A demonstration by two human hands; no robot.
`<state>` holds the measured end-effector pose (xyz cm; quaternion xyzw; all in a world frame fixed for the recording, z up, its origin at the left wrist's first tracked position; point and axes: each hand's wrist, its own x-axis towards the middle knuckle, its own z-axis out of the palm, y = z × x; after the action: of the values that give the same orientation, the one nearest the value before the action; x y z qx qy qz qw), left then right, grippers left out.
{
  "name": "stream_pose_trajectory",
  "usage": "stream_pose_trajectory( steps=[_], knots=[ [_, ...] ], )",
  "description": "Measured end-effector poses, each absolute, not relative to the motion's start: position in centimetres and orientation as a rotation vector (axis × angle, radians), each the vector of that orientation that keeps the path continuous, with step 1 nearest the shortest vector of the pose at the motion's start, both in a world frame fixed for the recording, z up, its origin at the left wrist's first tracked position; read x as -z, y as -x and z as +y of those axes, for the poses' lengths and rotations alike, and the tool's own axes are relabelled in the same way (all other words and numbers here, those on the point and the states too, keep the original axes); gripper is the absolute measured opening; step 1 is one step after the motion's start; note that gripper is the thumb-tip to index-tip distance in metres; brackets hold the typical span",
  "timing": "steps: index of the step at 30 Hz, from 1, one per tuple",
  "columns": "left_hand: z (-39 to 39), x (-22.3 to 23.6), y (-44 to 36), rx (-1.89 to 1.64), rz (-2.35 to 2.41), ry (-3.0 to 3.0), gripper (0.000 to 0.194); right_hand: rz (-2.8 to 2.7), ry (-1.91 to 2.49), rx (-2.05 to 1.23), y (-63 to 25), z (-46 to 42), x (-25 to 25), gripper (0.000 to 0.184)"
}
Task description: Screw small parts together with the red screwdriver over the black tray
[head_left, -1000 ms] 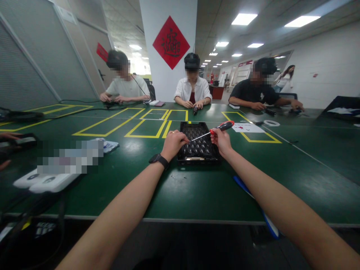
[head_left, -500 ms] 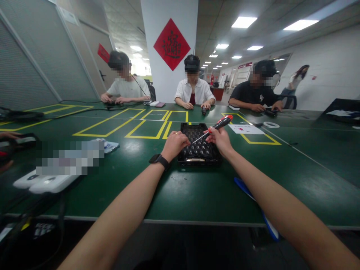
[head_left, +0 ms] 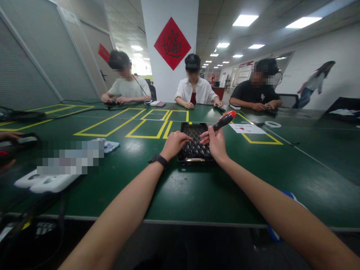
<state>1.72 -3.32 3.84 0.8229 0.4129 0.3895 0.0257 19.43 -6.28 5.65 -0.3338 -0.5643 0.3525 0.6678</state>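
A black open case (head_left: 197,162) lies on the table in front of me, with rows of small shiny metal pieces showing in its dark interior. Over its right side, my right hand (head_left: 217,145) grips a red-and-black screwdriver (head_left: 224,120). The handle slants up to the right, and the thin shaft points down-left into the case. My left hand (head_left: 176,143) rests at the case's left edge, thumb and fingers pinched close to the screwdriver's tip. Whatever those fingertips hold is too small to make out.
Yellow tape outlines (head_left: 108,134) mark the green table (head_left: 135,195). On the left lies a white power strip (head_left: 53,183). A printed white sheet (head_left: 244,128) and a white ring (head_left: 272,124) are at right. Several people sit across the table; another person's hand shows at far left.
My right hand has turned and shifted slightly left, tipping the screwdriver more steeply. My left hand stays nearly still. The middle co-worker's dark tool moved right; a person behind walks right.
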Motion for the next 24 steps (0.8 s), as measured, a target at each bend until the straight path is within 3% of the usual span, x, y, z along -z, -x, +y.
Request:
stream_pose_trajectory(
  steps=[8, 24],
  knots=[
    [-6.0, -5.7, -3.9, -1.112, 1.126, -2.241, 0.057, -1.185, 0.872, -0.499, -19.1, -8.2, -5.9, 0.027],
    [-7.1, -5.5, -5.0, -1.005, 1.074, -2.221, 0.069, -1.224, 0.916, -0.426, -19.6, -7.7, -5.7, 0.025]
  ],
)
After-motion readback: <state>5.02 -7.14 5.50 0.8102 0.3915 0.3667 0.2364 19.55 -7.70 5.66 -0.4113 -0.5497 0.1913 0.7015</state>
